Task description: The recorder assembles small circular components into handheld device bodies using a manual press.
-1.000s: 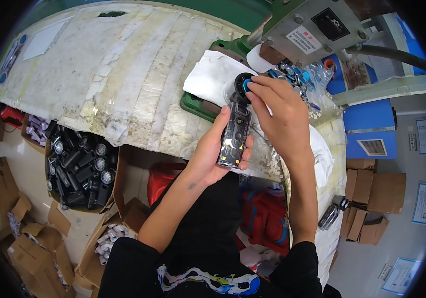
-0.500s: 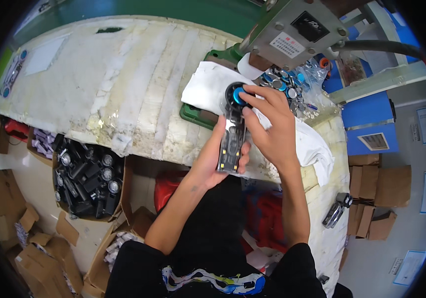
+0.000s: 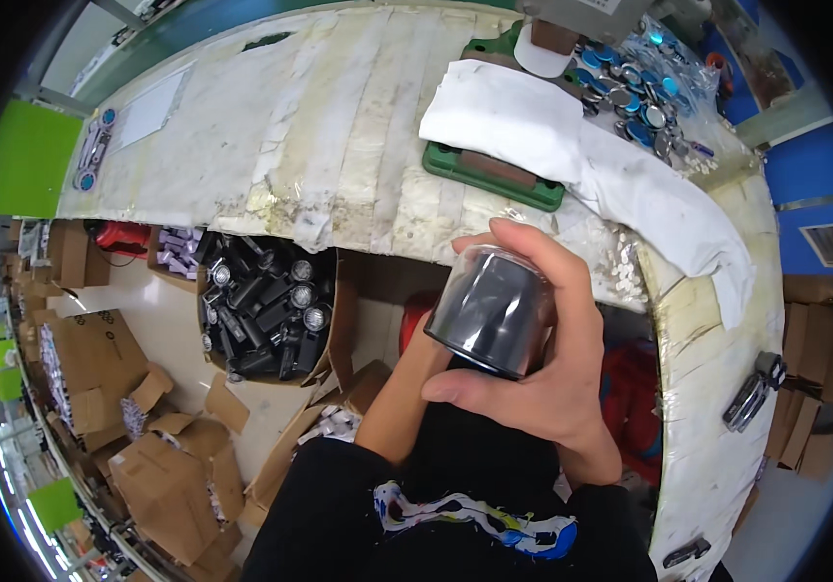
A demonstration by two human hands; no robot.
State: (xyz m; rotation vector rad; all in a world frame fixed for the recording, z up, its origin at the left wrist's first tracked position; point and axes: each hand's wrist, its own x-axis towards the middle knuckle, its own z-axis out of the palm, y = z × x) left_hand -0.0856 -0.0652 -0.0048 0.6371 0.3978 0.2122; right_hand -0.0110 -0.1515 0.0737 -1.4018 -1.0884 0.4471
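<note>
Close to the camera, a glossy black cylinder [image 3: 489, 315] with a clear shell round it is tilted above my lap. My right hand [image 3: 557, 378] is closed round its right side, thumb at its lower edge and index finger over the top. My left hand [image 3: 428, 349] is behind the cylinder at its left; its fingers are hidden, so its grip does not show. Beyond the hands, a white cloth [image 3: 504, 112] lies across the green base [image 3: 494, 177] of a press [image 3: 586, 15]. Blue and silver round discs [image 3: 641, 107] are heaped to the right of it.
An open carton [image 3: 337, 320] of black flashlights [image 3: 266, 306] stands below the table edge at left. Brown cartons [image 3: 169, 495] fill the floor further left. A dark lamp [image 3: 754, 396] lies on the table's right arm. Small white bits [image 3: 625, 262] lie near the front edge.
The long black lamp with the blue disc, earlier upright over the table edge, is no longer seen lengthwise. My hands are nearer me, with the black cylinder in the right. The view has shifted left.
</note>
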